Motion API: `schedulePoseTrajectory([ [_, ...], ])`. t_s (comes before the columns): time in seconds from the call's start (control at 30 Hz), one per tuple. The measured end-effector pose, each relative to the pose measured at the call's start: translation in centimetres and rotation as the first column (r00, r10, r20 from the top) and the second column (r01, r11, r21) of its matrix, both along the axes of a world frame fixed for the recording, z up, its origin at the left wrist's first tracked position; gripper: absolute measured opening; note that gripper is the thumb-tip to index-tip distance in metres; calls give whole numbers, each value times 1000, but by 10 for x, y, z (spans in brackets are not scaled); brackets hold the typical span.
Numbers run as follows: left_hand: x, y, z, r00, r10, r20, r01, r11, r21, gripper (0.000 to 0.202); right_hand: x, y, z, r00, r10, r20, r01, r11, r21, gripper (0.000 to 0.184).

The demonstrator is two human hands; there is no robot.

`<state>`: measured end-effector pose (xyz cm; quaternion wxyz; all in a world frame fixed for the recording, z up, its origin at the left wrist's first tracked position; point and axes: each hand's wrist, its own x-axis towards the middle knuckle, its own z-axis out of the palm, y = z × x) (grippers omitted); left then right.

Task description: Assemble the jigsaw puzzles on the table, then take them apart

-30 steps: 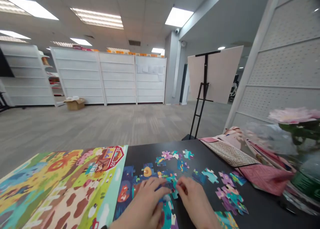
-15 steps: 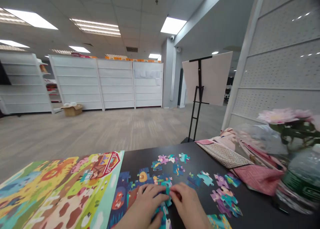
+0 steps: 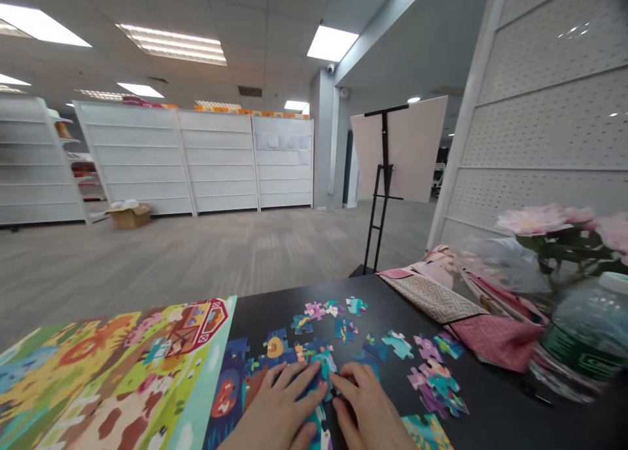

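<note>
A partly joined jigsaw puzzle [image 3: 223, 398] in dark blue and teal lies on the black table. My left hand [image 3: 287, 404] rests flat on it with fingers spread, covering much of its middle. Close beside it, my right hand [image 3: 366, 401] has bent fingers, with index finger and thumb at the puzzle's right edge around a small puzzle piece [image 3: 335, 392] that is mostly hidden. A teal strip of joined pieces [image 3: 324, 358] shows just beyond the fingertips. Loose blue pieces [image 3: 375, 348] lie past my right hand.
Several loose puzzle pieces [image 3: 343, 330] lie at the back, with a purple and teal cluster [image 3: 436, 384] on the right. An animal picture board [image 3: 142, 378] covers the left side. A pink patterned bag [image 3: 505, 335], a water bottle [image 3: 581, 345] and pink flowers [image 3: 534, 220] stand at right.
My right hand's index finger and thumb have moved from a tight pinch to slightly apart at the puzzle's edge. My left fingers have spread a little wider. The camera view has shifted slightly.
</note>
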<state>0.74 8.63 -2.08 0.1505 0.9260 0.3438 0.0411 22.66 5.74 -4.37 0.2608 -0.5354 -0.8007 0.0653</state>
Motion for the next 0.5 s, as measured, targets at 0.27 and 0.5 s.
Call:
schedulePoseTrajectory([
  [0.27,0,-5,5,997,-5,-72,19,981,192,51,-2,-3,1,999,-1,43,4,999,-49,38],
  [0.5,-6,9,-35,999,-31,-27,37,957,287,56,-2,-3,3,998,7,69,-1,996,-92,38],
])
